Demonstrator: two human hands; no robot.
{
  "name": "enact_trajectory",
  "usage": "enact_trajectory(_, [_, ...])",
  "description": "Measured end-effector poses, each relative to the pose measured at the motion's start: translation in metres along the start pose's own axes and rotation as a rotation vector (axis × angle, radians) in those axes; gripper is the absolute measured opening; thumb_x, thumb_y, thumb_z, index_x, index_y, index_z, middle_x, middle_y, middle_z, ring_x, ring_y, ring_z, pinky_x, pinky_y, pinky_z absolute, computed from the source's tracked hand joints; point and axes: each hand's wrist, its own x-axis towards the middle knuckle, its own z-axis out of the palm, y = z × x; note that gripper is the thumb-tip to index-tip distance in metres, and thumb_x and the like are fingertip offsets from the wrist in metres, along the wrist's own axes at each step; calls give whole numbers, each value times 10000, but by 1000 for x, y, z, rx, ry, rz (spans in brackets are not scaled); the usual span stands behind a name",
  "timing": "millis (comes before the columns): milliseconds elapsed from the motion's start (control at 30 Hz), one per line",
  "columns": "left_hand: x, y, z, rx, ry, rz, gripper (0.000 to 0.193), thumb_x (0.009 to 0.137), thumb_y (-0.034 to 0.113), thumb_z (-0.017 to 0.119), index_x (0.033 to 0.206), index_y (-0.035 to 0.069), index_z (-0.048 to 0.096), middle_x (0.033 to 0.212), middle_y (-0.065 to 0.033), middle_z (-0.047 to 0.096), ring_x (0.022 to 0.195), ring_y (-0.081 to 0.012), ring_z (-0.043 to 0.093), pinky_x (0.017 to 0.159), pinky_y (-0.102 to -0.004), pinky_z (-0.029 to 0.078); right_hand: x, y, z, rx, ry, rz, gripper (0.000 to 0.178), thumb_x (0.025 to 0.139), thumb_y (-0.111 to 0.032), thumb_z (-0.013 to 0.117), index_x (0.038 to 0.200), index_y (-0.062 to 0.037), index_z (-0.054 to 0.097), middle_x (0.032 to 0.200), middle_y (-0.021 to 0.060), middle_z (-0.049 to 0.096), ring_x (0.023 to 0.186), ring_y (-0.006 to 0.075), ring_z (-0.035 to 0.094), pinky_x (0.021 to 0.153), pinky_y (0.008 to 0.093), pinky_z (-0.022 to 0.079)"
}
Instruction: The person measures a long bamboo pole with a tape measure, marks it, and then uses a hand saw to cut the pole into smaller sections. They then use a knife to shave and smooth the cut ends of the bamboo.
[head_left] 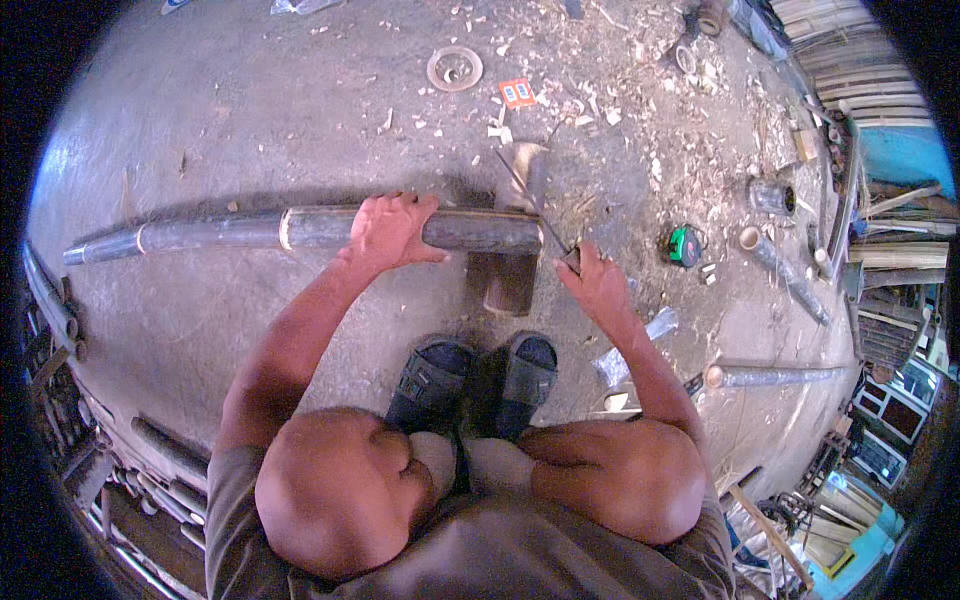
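A long grey bamboo pole [210,233] lies sideways in front of me, its right end resting across a short thick piece of bamboo [510,285]. My left hand [385,232] grips the pole from above, thumb toward the right. In my right hand [597,285] is the handle of a thin, dark, long-bladed tool [520,188]; its exact kind is unclear. The blade slants away up and to the left, across the pole's right end. Whether it touches the pole, I cannot tell.
Wood chips [600,110] litter the floor beyond and to the right. A green tape measure [685,246], a short bamboo tube [771,196] and another bamboo pole [775,376] lie on the right. A round metal dish [455,68] sits farther off. Bamboo strips [880,85] line the right edge.
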Motion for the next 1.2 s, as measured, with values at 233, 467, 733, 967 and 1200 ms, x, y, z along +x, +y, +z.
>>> enact_trajectory(233, [5,4,-1,-5,65,6,789,667,674,819,1174,90,660,1026,-207,736,1013,-374,720,882,-497,565,-9,17,17,-24,133,2,369,972,-394,678,1021,-49,558,825,216,714,730,461,697,610,534,556])
enact_trajectory(467, [28,-1,-8,-139,-213,-3,820,658,715,792,1187,97,691,1049,-197,741,1025,-373,714,920,-489,552,-28,-53,-36,93,265,-313,362,976,-396,676,977,-49,572,905,215,711,762,417,719,612,514,564])
enact_trajectory(733, [34,0,-14,-159,-284,-19,818,664,732,775,1194,112,709,1090,-192,739,1066,-380,701,946,-489,544,5,-26,-12,-172,-16,11,401,954,-444,686,1015,-59,594,935,181,729,785,364,740,633,496,572])
enact_trajectory(967, [34,-5,-8,-172,-234,-9,794,667,705,782,1180,102,718,1109,-196,736,1098,-382,689,968,-500,533,-12,-39,-14,-69,106,-153,407,969,-447,662,956,-54,557,822,210,717,713,424,715,590,537,555])
enact_trajectory(1200, [27,-6,-2,-235,-236,-8,763,671,686,789,1169,111,727,1059,-192,747,1048,-387,709,926,-507,551,-17,-80,-54,110,271,-417,399,960,-437,678,958,-52,575,751,211,697,699,415,718,584,529,554])
